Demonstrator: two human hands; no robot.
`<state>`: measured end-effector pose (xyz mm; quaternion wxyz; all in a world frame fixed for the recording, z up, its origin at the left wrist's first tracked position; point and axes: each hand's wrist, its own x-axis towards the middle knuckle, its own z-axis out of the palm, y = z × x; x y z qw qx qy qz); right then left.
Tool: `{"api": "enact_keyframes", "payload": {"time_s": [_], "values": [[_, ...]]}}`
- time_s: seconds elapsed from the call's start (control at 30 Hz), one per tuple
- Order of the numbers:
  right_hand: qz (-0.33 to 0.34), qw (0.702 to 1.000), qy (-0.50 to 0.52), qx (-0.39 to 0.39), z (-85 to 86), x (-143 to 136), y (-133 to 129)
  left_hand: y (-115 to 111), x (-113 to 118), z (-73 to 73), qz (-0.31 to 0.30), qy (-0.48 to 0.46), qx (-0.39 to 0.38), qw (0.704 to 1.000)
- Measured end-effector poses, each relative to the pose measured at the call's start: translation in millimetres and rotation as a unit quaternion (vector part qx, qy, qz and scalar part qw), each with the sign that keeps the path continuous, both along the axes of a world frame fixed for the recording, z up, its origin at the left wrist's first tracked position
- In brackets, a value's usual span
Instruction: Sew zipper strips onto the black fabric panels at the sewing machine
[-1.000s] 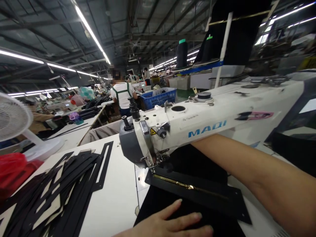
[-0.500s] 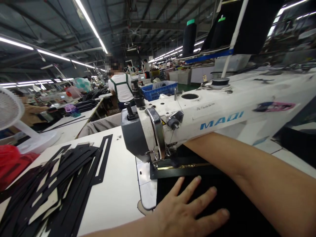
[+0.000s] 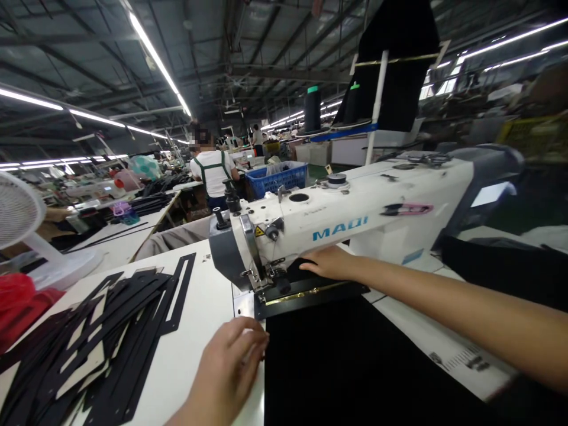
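A white sewing machine (image 3: 337,222) stands over a black fabric panel (image 3: 337,361) that drapes toward me. Along the panel's far edge runs a gold-toothed zipper (image 3: 306,293) set in a black strip, its left end by the presser foot (image 3: 261,296). My left hand (image 3: 233,361) is closed at the panel's left edge, fingertips curled together on the fabric. Beneath the machine's arm, my right hand (image 3: 331,262) grips a raised fold of black fabric beyond the zipper, its thumb toward me. The fingers' undersides are hidden.
Black slotted strips (image 3: 128,313) lie piled on the white table to the left, near a red bag (image 3: 22,302) and a white fan (image 3: 20,213). A blue basket (image 3: 277,177) and a person (image 3: 215,168) are beyond. Thread cones (image 3: 313,109) stand behind the machine.
My left hand has moved from lying spread on the panel to its left edge, with fingers curled. My right hand has come into sight under the machine arm. The view has shifted.
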<state>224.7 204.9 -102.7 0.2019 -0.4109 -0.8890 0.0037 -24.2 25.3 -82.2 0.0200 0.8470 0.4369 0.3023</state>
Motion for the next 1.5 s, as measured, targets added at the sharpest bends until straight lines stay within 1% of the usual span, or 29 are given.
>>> {"api": "enact_keyframes", "payload": {"time_s": [0.03,0.07,0.1,0.17,0.23,0.27,0.3,0.37,0.4,0.43,0.47,0.5,0.57,0.6,0.63,0.7,0.8,0.87,0.93,1.0,1.07,1.13,1.23,1.33,1.5], "values": [[0.001,1.000,-0.013,-0.010,1.2,7.1,3.3,4.7,-6.4,1.2,0.034,0.018,0.008,0.999],[0.002,1.000,-0.025,-0.019,3.1,12.6,4.9,10.6,-10.9,1.4,0.053,0.034,0.018,0.998],[0.001,0.999,-0.032,-0.025,5.6,16.0,4.0,17.0,-13.9,0.5,0.058,0.047,0.029,0.997],[-0.008,0.999,-0.033,-0.021,12.6,15.8,-7.6,29.0,-16.1,-3.5,0.034,0.061,0.046,0.996],[-0.010,1.000,-0.025,-0.009,19.9,7.6,-34.0,36.9,-15.4,-7.7,-0.005,0.068,0.050,0.996],[0.003,1.000,-0.017,0.000,22.6,1.7,-51.6,38.9,-14.3,-9.0,-0.015,0.067,0.047,0.997],[0.026,1.000,-0.011,0.007,24.5,-4.9,-70.6,39.9,-12.8,-9.6,-0.011,0.063,0.038,0.997],[0.101,0.995,0.011,0.020,25.7,-19.2,-106.6,39.7,-9.3,-9.0,0.027,0.050,0.012,0.998],[0.124,0.992,0.019,0.018,25.2,-26.7,-120.8,39.3,-7.5,-8.1,0.052,0.042,-0.001,0.998],[0.128,0.991,0.024,0.011,24.2,-34.4,-131.0,38.9,-5.7,-7.1,0.073,0.036,-0.012,0.997],[0.112,0.993,0.023,-0.002,23.0,-41.9,-137.1,38.7,-4.1,-6.2,0.089,0.033,-0.021,0.995],[0.084,0.996,0.016,-0.018,21.7,-48.9,-139.4,38.6,-2.9,-5.3,0.099,0.029,-0.027,0.994],[0.025,0.999,-0.003,-0.047,19.0,-60.4,-135.4,38.8,-1.3,-3.9,0.110,0.022,-0.034,0.993],[0.012,0.998,-0.010,-0.056,17.7,-64.3,-131.4,38.9,-1.1,-3.4,0.114,0.017,-0.039,0.993],[0.014,0.998,-0.015,-0.060,16.5,-67.0,-127.4,38.9,-1.2,-3.1,0.115,0.009,-0.045,0.992],[0.047,0.997,-0.018,-0.051,13.8,-68.6,-121.7,38.5,-2.3,-3.5,0.107,-0.014,-0.058,0.992],[0.088,0.995,-0.026,-0.024,8.9,-65.6,-121.5,36.6,-4.3,-6.9,0.078,-0.022,-0.052,0.995],[0.098,0.995,-0.031,-0.001,5.7,-63.3,-124.0,35.1,-4.6,-10.2,0.069,0.016,-0.026,0.997],[0.103,0.993,-0.020,0.046,3.1,-62.4,-125.7,33.7,-3.8,-13.3,0.073,0.063,-0.001,0.995],[0.097,0.990,0.010,0.105,1.4,-63.0,-124.8,32.9,-2.2,-15.4,0.076,0.096,0.014,0.992],[0.091,0.986,0.052,0.127,0.4,-64.3,-121.3,32.6,-1.0,-16.5,0.077,0.110,0.023,0.991],[0.096,0.988,0.075,0.090,-0.1,-65.5,-117.0,32.7,-1.0,-16.9,0.078,0.113,0.033,0.990],[0.108,0.991,0.072,0.026,0.2,-66.4,-112.6,33.5,-3.3,-16.4,0.057,0.100,0.048,0.992],[0.103,0.992,0.072,0.019,0.9,-66.6,-112.0,34.9,-6.2,-15.5,0.031,0.090,0.056,0.994],[0.098,0.994,0.047,0.004,4.6,-67.2,-113.3,36.6,-7.0,-15.5,0.027,0.108,0.069,0.991]]}}
